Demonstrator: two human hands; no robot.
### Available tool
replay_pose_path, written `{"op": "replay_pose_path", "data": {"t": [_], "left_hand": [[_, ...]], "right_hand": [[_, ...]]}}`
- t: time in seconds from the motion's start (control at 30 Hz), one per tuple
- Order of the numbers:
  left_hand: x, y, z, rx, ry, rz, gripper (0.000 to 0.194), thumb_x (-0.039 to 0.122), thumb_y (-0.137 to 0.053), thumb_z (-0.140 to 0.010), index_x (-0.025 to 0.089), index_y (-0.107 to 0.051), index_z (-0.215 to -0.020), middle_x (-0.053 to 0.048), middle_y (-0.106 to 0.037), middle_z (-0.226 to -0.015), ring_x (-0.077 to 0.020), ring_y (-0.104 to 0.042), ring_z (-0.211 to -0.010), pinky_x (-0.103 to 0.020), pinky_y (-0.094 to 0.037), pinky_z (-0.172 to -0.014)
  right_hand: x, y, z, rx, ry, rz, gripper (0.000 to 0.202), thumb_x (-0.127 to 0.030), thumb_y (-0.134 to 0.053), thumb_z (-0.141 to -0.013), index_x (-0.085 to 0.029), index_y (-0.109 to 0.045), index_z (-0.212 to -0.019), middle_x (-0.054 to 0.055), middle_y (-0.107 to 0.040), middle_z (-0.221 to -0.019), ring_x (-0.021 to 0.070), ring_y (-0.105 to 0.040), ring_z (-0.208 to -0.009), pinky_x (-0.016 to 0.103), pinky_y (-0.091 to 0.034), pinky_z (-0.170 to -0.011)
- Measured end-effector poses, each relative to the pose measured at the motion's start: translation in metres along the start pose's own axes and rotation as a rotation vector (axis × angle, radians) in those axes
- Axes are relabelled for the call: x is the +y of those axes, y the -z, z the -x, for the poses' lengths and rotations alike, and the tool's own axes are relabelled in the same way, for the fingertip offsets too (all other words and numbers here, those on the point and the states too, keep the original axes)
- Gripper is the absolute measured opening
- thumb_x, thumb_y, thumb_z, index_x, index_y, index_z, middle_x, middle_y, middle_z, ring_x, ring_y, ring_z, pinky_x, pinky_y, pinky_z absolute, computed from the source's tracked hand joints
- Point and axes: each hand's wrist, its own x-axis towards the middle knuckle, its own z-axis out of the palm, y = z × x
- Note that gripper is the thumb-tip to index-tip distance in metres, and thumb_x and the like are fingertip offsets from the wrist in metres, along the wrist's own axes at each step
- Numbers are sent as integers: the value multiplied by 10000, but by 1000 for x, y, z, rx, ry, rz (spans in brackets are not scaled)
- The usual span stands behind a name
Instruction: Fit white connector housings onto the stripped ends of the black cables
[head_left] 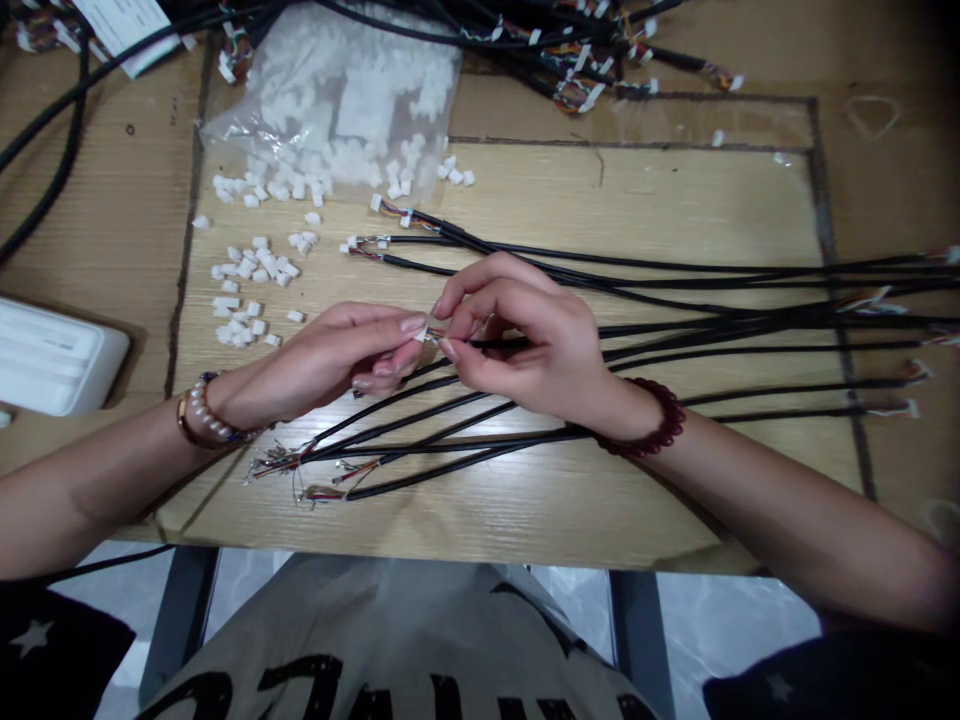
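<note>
Plainly, black lettering [330, 672] crosses the garment [390, 610]; the left hand [337, 350] pinches a connector [426, 334].

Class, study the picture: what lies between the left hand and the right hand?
The head view shows a small white piece pinched in the left hand, then a short stretch of thin wires running to the right hand.

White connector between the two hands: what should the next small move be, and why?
Probably ease a wire end into the white connector: the left hand pinches it, and the right hand pinches thin wires right beside it. Whether any are already seated is too small to tell.
</note>
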Motion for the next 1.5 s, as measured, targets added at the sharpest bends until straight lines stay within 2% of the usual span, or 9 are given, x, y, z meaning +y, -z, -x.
{"op": "replay_pose_path", "data": {"t": [0.23,0.4,0.5,0.63,0.7,0.83,1.03,1.2,1.5], "left_hand": [[0,-2,-1,30,9,40,424,366,-719,-956,128,-570,-638,30,-395,-591,-63,-327,-488,-202,-277,-473],[-5,-1,1,188,-220,-157,269,420,-792,-910,174,-685,-924,22,-528,-715,-71,-372,-505,-217,-270,-461],[-6,-1,5,272,-377,-398,331,271,-861,-851,260,-710,-1146,-17,-658,-1031,-93,-508,-627,-238,-410,-565],[-6,-2,6,369,-479,-580,175,188,-875,-816,239,-800,-966,-65,-710,-1085,-196,-604,-920,-290,-496,-801],[-7,-1,6,403,-468,-596,110,168,-860,-828,233,-809,-901,-65,-720,-1020,-213,-601,-967,-293,-493,-815],[-10,-2,5,390,-434,-488,81,176,-813,-881,231,-799,-938,-29,-723,-1036,-113,-572,-694,-256,-471,-648],[-5,-1,0,344,-236,-343,131,273,-785,-915,163,-760,-848,34,-574,-525,-68,-414,-420,-203,-255,-400],[-2,8,0,196,-98,-270,337,448,-763,-939,137,-773,-811,6,-561,-537,-58,-441,-459,-172,-283,-433],[4,7,2,61,10,-75,299,354,-808,-914,94,-750,-780,25,-529,-578,-38,-446,-494,-124,-406,-488]], "right_hand": [[-3,-1,-1,73,-128,-80,155,-232,-763,-890,-189,-659,-784,70,-733,-1000,112,-593,-716,244,-465,-555],[-2,0,-3,112,-226,-148,271,-379,-787,-909,-193,-656,-762,72,-726,-983,136,-610,-797,257,-468,-594],[0,1,-3,114,-251,-200,289,-399,-813,-890,-189,-660,-765,67,-722,-989,135,-611,-822,258,-476,-625],[1,1,-3,50,-268,-267,264,-370,-800,-901,-178,-671,-774,61,-712,-1004,107,-584,-753,240,-428,-569],[0,0,-3,31,-272,-276,255,-359,-793,-904,-174,-674,-776,62,-709,-1011,94,-560,-713,236,-409,-546],[0,0,-4,54,-269,-271,272,-376,-799,-897,-177,-668,-765,76,-706,-1001,112,-580,-749,239,-412,-547],[0,0,-2,31,-225,-255,193,-288,-787,-898,-173,-671,-795,71,-706,-1009,98,-584,-744,207,-387,-504],[1,0,-2,28,-183,-244,166,-231,-791,-882,-163,-670,-792,65,-704,-985,86,-582,-721,208,-422,-537],[-4,1,-1,1,-124,-132,129,-148,-769,-855,-170,-661,-786,76,-728,-1005,96,-608,-725,213,-460,-528]]}}
